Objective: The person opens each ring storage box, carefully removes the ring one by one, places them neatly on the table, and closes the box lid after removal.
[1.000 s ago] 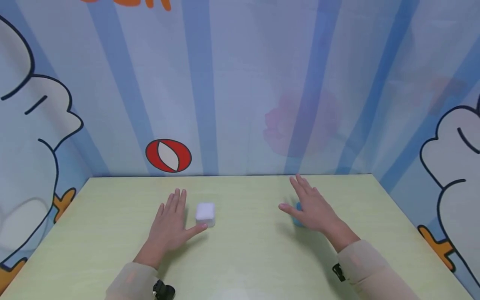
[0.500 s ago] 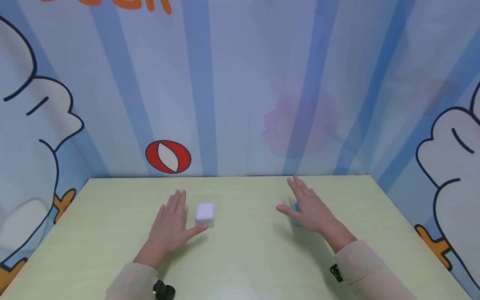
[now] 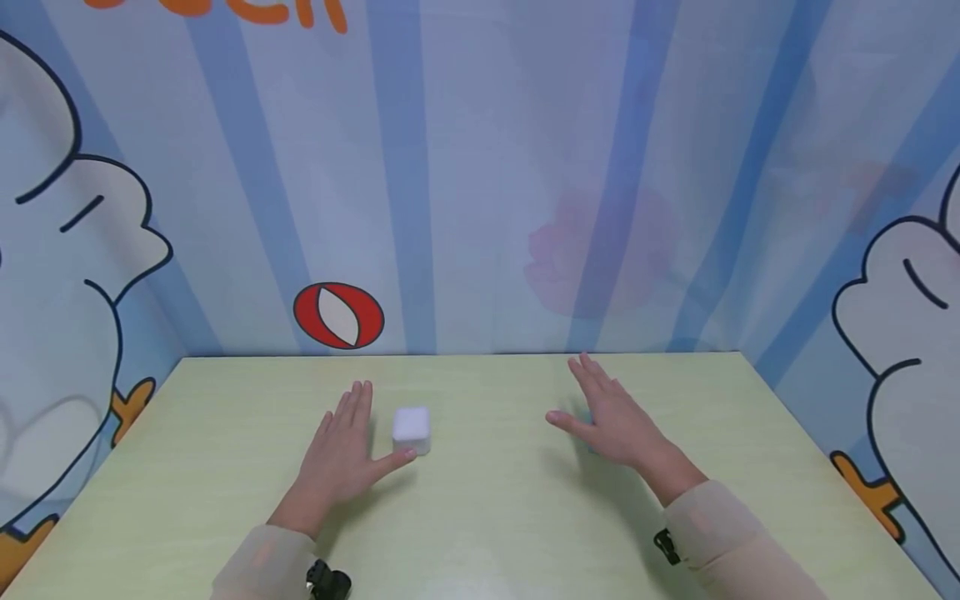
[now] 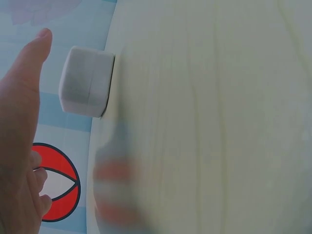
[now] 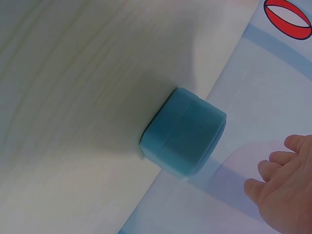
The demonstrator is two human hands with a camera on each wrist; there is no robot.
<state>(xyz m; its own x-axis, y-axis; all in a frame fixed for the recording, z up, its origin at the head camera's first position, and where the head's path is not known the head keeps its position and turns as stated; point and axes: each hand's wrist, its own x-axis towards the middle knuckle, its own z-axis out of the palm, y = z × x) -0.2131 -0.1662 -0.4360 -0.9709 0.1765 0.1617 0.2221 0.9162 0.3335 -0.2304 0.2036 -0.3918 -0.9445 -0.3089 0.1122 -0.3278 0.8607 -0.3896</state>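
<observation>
A small white box (image 3: 411, 429) with rounded corners and a seam around it sits on the table, left of the middle. Just to its left is my left hand (image 3: 341, 458), fingers straight and thumb spread towards the box's near edge in the head view. A similar blue box (image 5: 183, 134) stands on the table's right part. From the head it is almost wholly hidden behind my right hand (image 3: 615, 421), which hovers over it with straight fingers and thumb stretched out to the left. Both hands hold nothing.
The pale wooden table (image 3: 487, 517) ends at a blue striped backdrop (image 3: 480, 208) printed with a red and white ball. Printed side panels rise at left and right. Dark wrist cameras sit at both cuffs.
My right hand has drifted slightly left, covering more of the blue box in the head view. The left hand and the white box have stayed in place.
</observation>
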